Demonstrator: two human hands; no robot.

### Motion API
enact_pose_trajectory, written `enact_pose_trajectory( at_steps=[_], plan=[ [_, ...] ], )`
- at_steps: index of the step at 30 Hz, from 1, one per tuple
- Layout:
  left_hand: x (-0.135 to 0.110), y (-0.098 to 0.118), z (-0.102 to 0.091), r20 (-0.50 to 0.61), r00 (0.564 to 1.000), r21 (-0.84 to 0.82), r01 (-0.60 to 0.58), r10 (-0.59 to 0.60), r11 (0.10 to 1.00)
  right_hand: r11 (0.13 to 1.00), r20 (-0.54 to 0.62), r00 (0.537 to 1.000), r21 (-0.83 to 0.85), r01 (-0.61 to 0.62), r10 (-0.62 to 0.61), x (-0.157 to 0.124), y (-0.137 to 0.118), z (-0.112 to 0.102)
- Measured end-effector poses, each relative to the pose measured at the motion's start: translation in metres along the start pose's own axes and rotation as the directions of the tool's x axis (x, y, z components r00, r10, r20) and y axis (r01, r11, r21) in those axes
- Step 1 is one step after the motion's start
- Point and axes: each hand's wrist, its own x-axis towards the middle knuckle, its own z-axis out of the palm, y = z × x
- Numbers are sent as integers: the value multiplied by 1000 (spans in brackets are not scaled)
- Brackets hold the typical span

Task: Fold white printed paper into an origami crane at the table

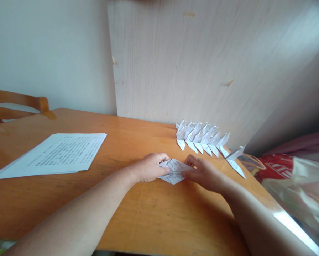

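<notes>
From where I stand, the folded paper piece (173,164) is between the person's two hands, over the middle of the wooden table (138,220), nearer its right edge than its left corner. I can't tell whether its underside touches the wood. It is a diamond of printed paper with a crease running across, and the near point aims toward the table's near edge.

The left hand (152,168) pinches the left corner, thumb on top and no gap to speak of between it and the paper. The right hand (203,172) has the right corner the same way, thumb laid on it and fingers curled in; how its hidden fingertips sit behind I can't make out.

I'd judge the piece almost weightless, springy along the layered creases and softer at the single-ply flaps, with enough grip for bare skin. A hard tug could tear it or crush a point, so the two side corners, where the layers seem thickest, look like the best hold.

Toward the table's far right stand rows of folded paper figures (198,138), with a lone winged figure (235,163) by the right edge. Printed sheets (68,153) lie stacked toward the left corner, well apart from both hands.
</notes>
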Motion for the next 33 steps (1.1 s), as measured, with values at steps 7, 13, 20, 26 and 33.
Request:
enact_pose_trajectory(
  at_steps=[7, 13, 20, 26, 33],
  plan=[
    [2, 7, -2, -255, 935, 265, -176, 245, 948, 954, -274, 923, -204, 218, -269, -1, -9, 2],
    [-1, 8, -4, -153, 921, 547, -222, 357, 807, 907, -161, 931, -329, 262, -327, -5, -13, 3],
    [-6, 10, -2, -21, 969, 465, -208, 246, 860, 934, -1, 967, -261, 246, -255, -8, -19, 7],
    [-6, 10, -4, 46, 970, 468, -233, 240, 852, 934, 9, 962, -240, 266, -272, -7, -17, 12],
    [-6, 7, -4, 92, 965, 482, -258, 244, 838, 933, 48, 954, -203, 298, -295, -6, -14, 16]
  ],
)
